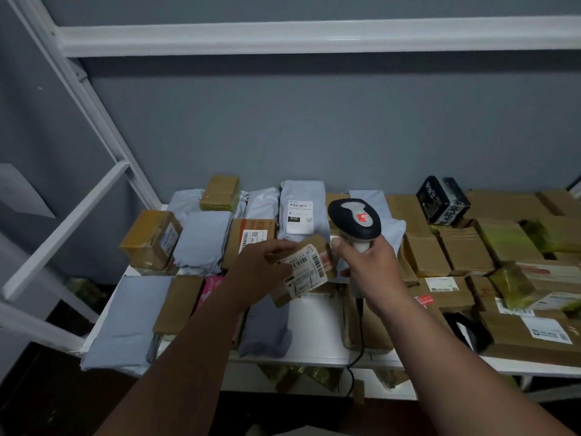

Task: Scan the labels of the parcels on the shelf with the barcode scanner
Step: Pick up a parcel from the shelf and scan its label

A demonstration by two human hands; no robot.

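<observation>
Holding a small brown cardboard parcel (303, 270) up off the pile, tilted so its white printed label (306, 272) faces up and toward the camera, presumably to bring the barcodes within reach of a beam. Gripped at its left edge by the left hand (265, 262), fingers and thumb curled round the cardboard. Just beside it on the right, a grey-and-black handheld barcode scanner with a red mark on its head (354, 220), held upright by its pale handle in the right hand (369, 264), fingers wrapped closed round the grip. Head of the scanner seen from behind and above, so likely aimed away and down at the mail beyond, not yet squarely at the raised label; whether a beam is lit cannot be told. Black cord (358, 338) trailing down from the handle over the shelf's front edge.

Below, a white shelf board (314, 347) crowded with mail: pale grey plastic mailer bags (125, 319), one further back showing a label marked 010 (300, 217), plus many tape-wrapped brown boxes (465, 250) and a black printed carton (441, 199) at the rear right. Other labels lying face up, several blurred. White metal frame rails (283, 39) overhead and slanting at left, against a plain blue-grey wall (314, 127). Dim room, dark floor beneath.
</observation>
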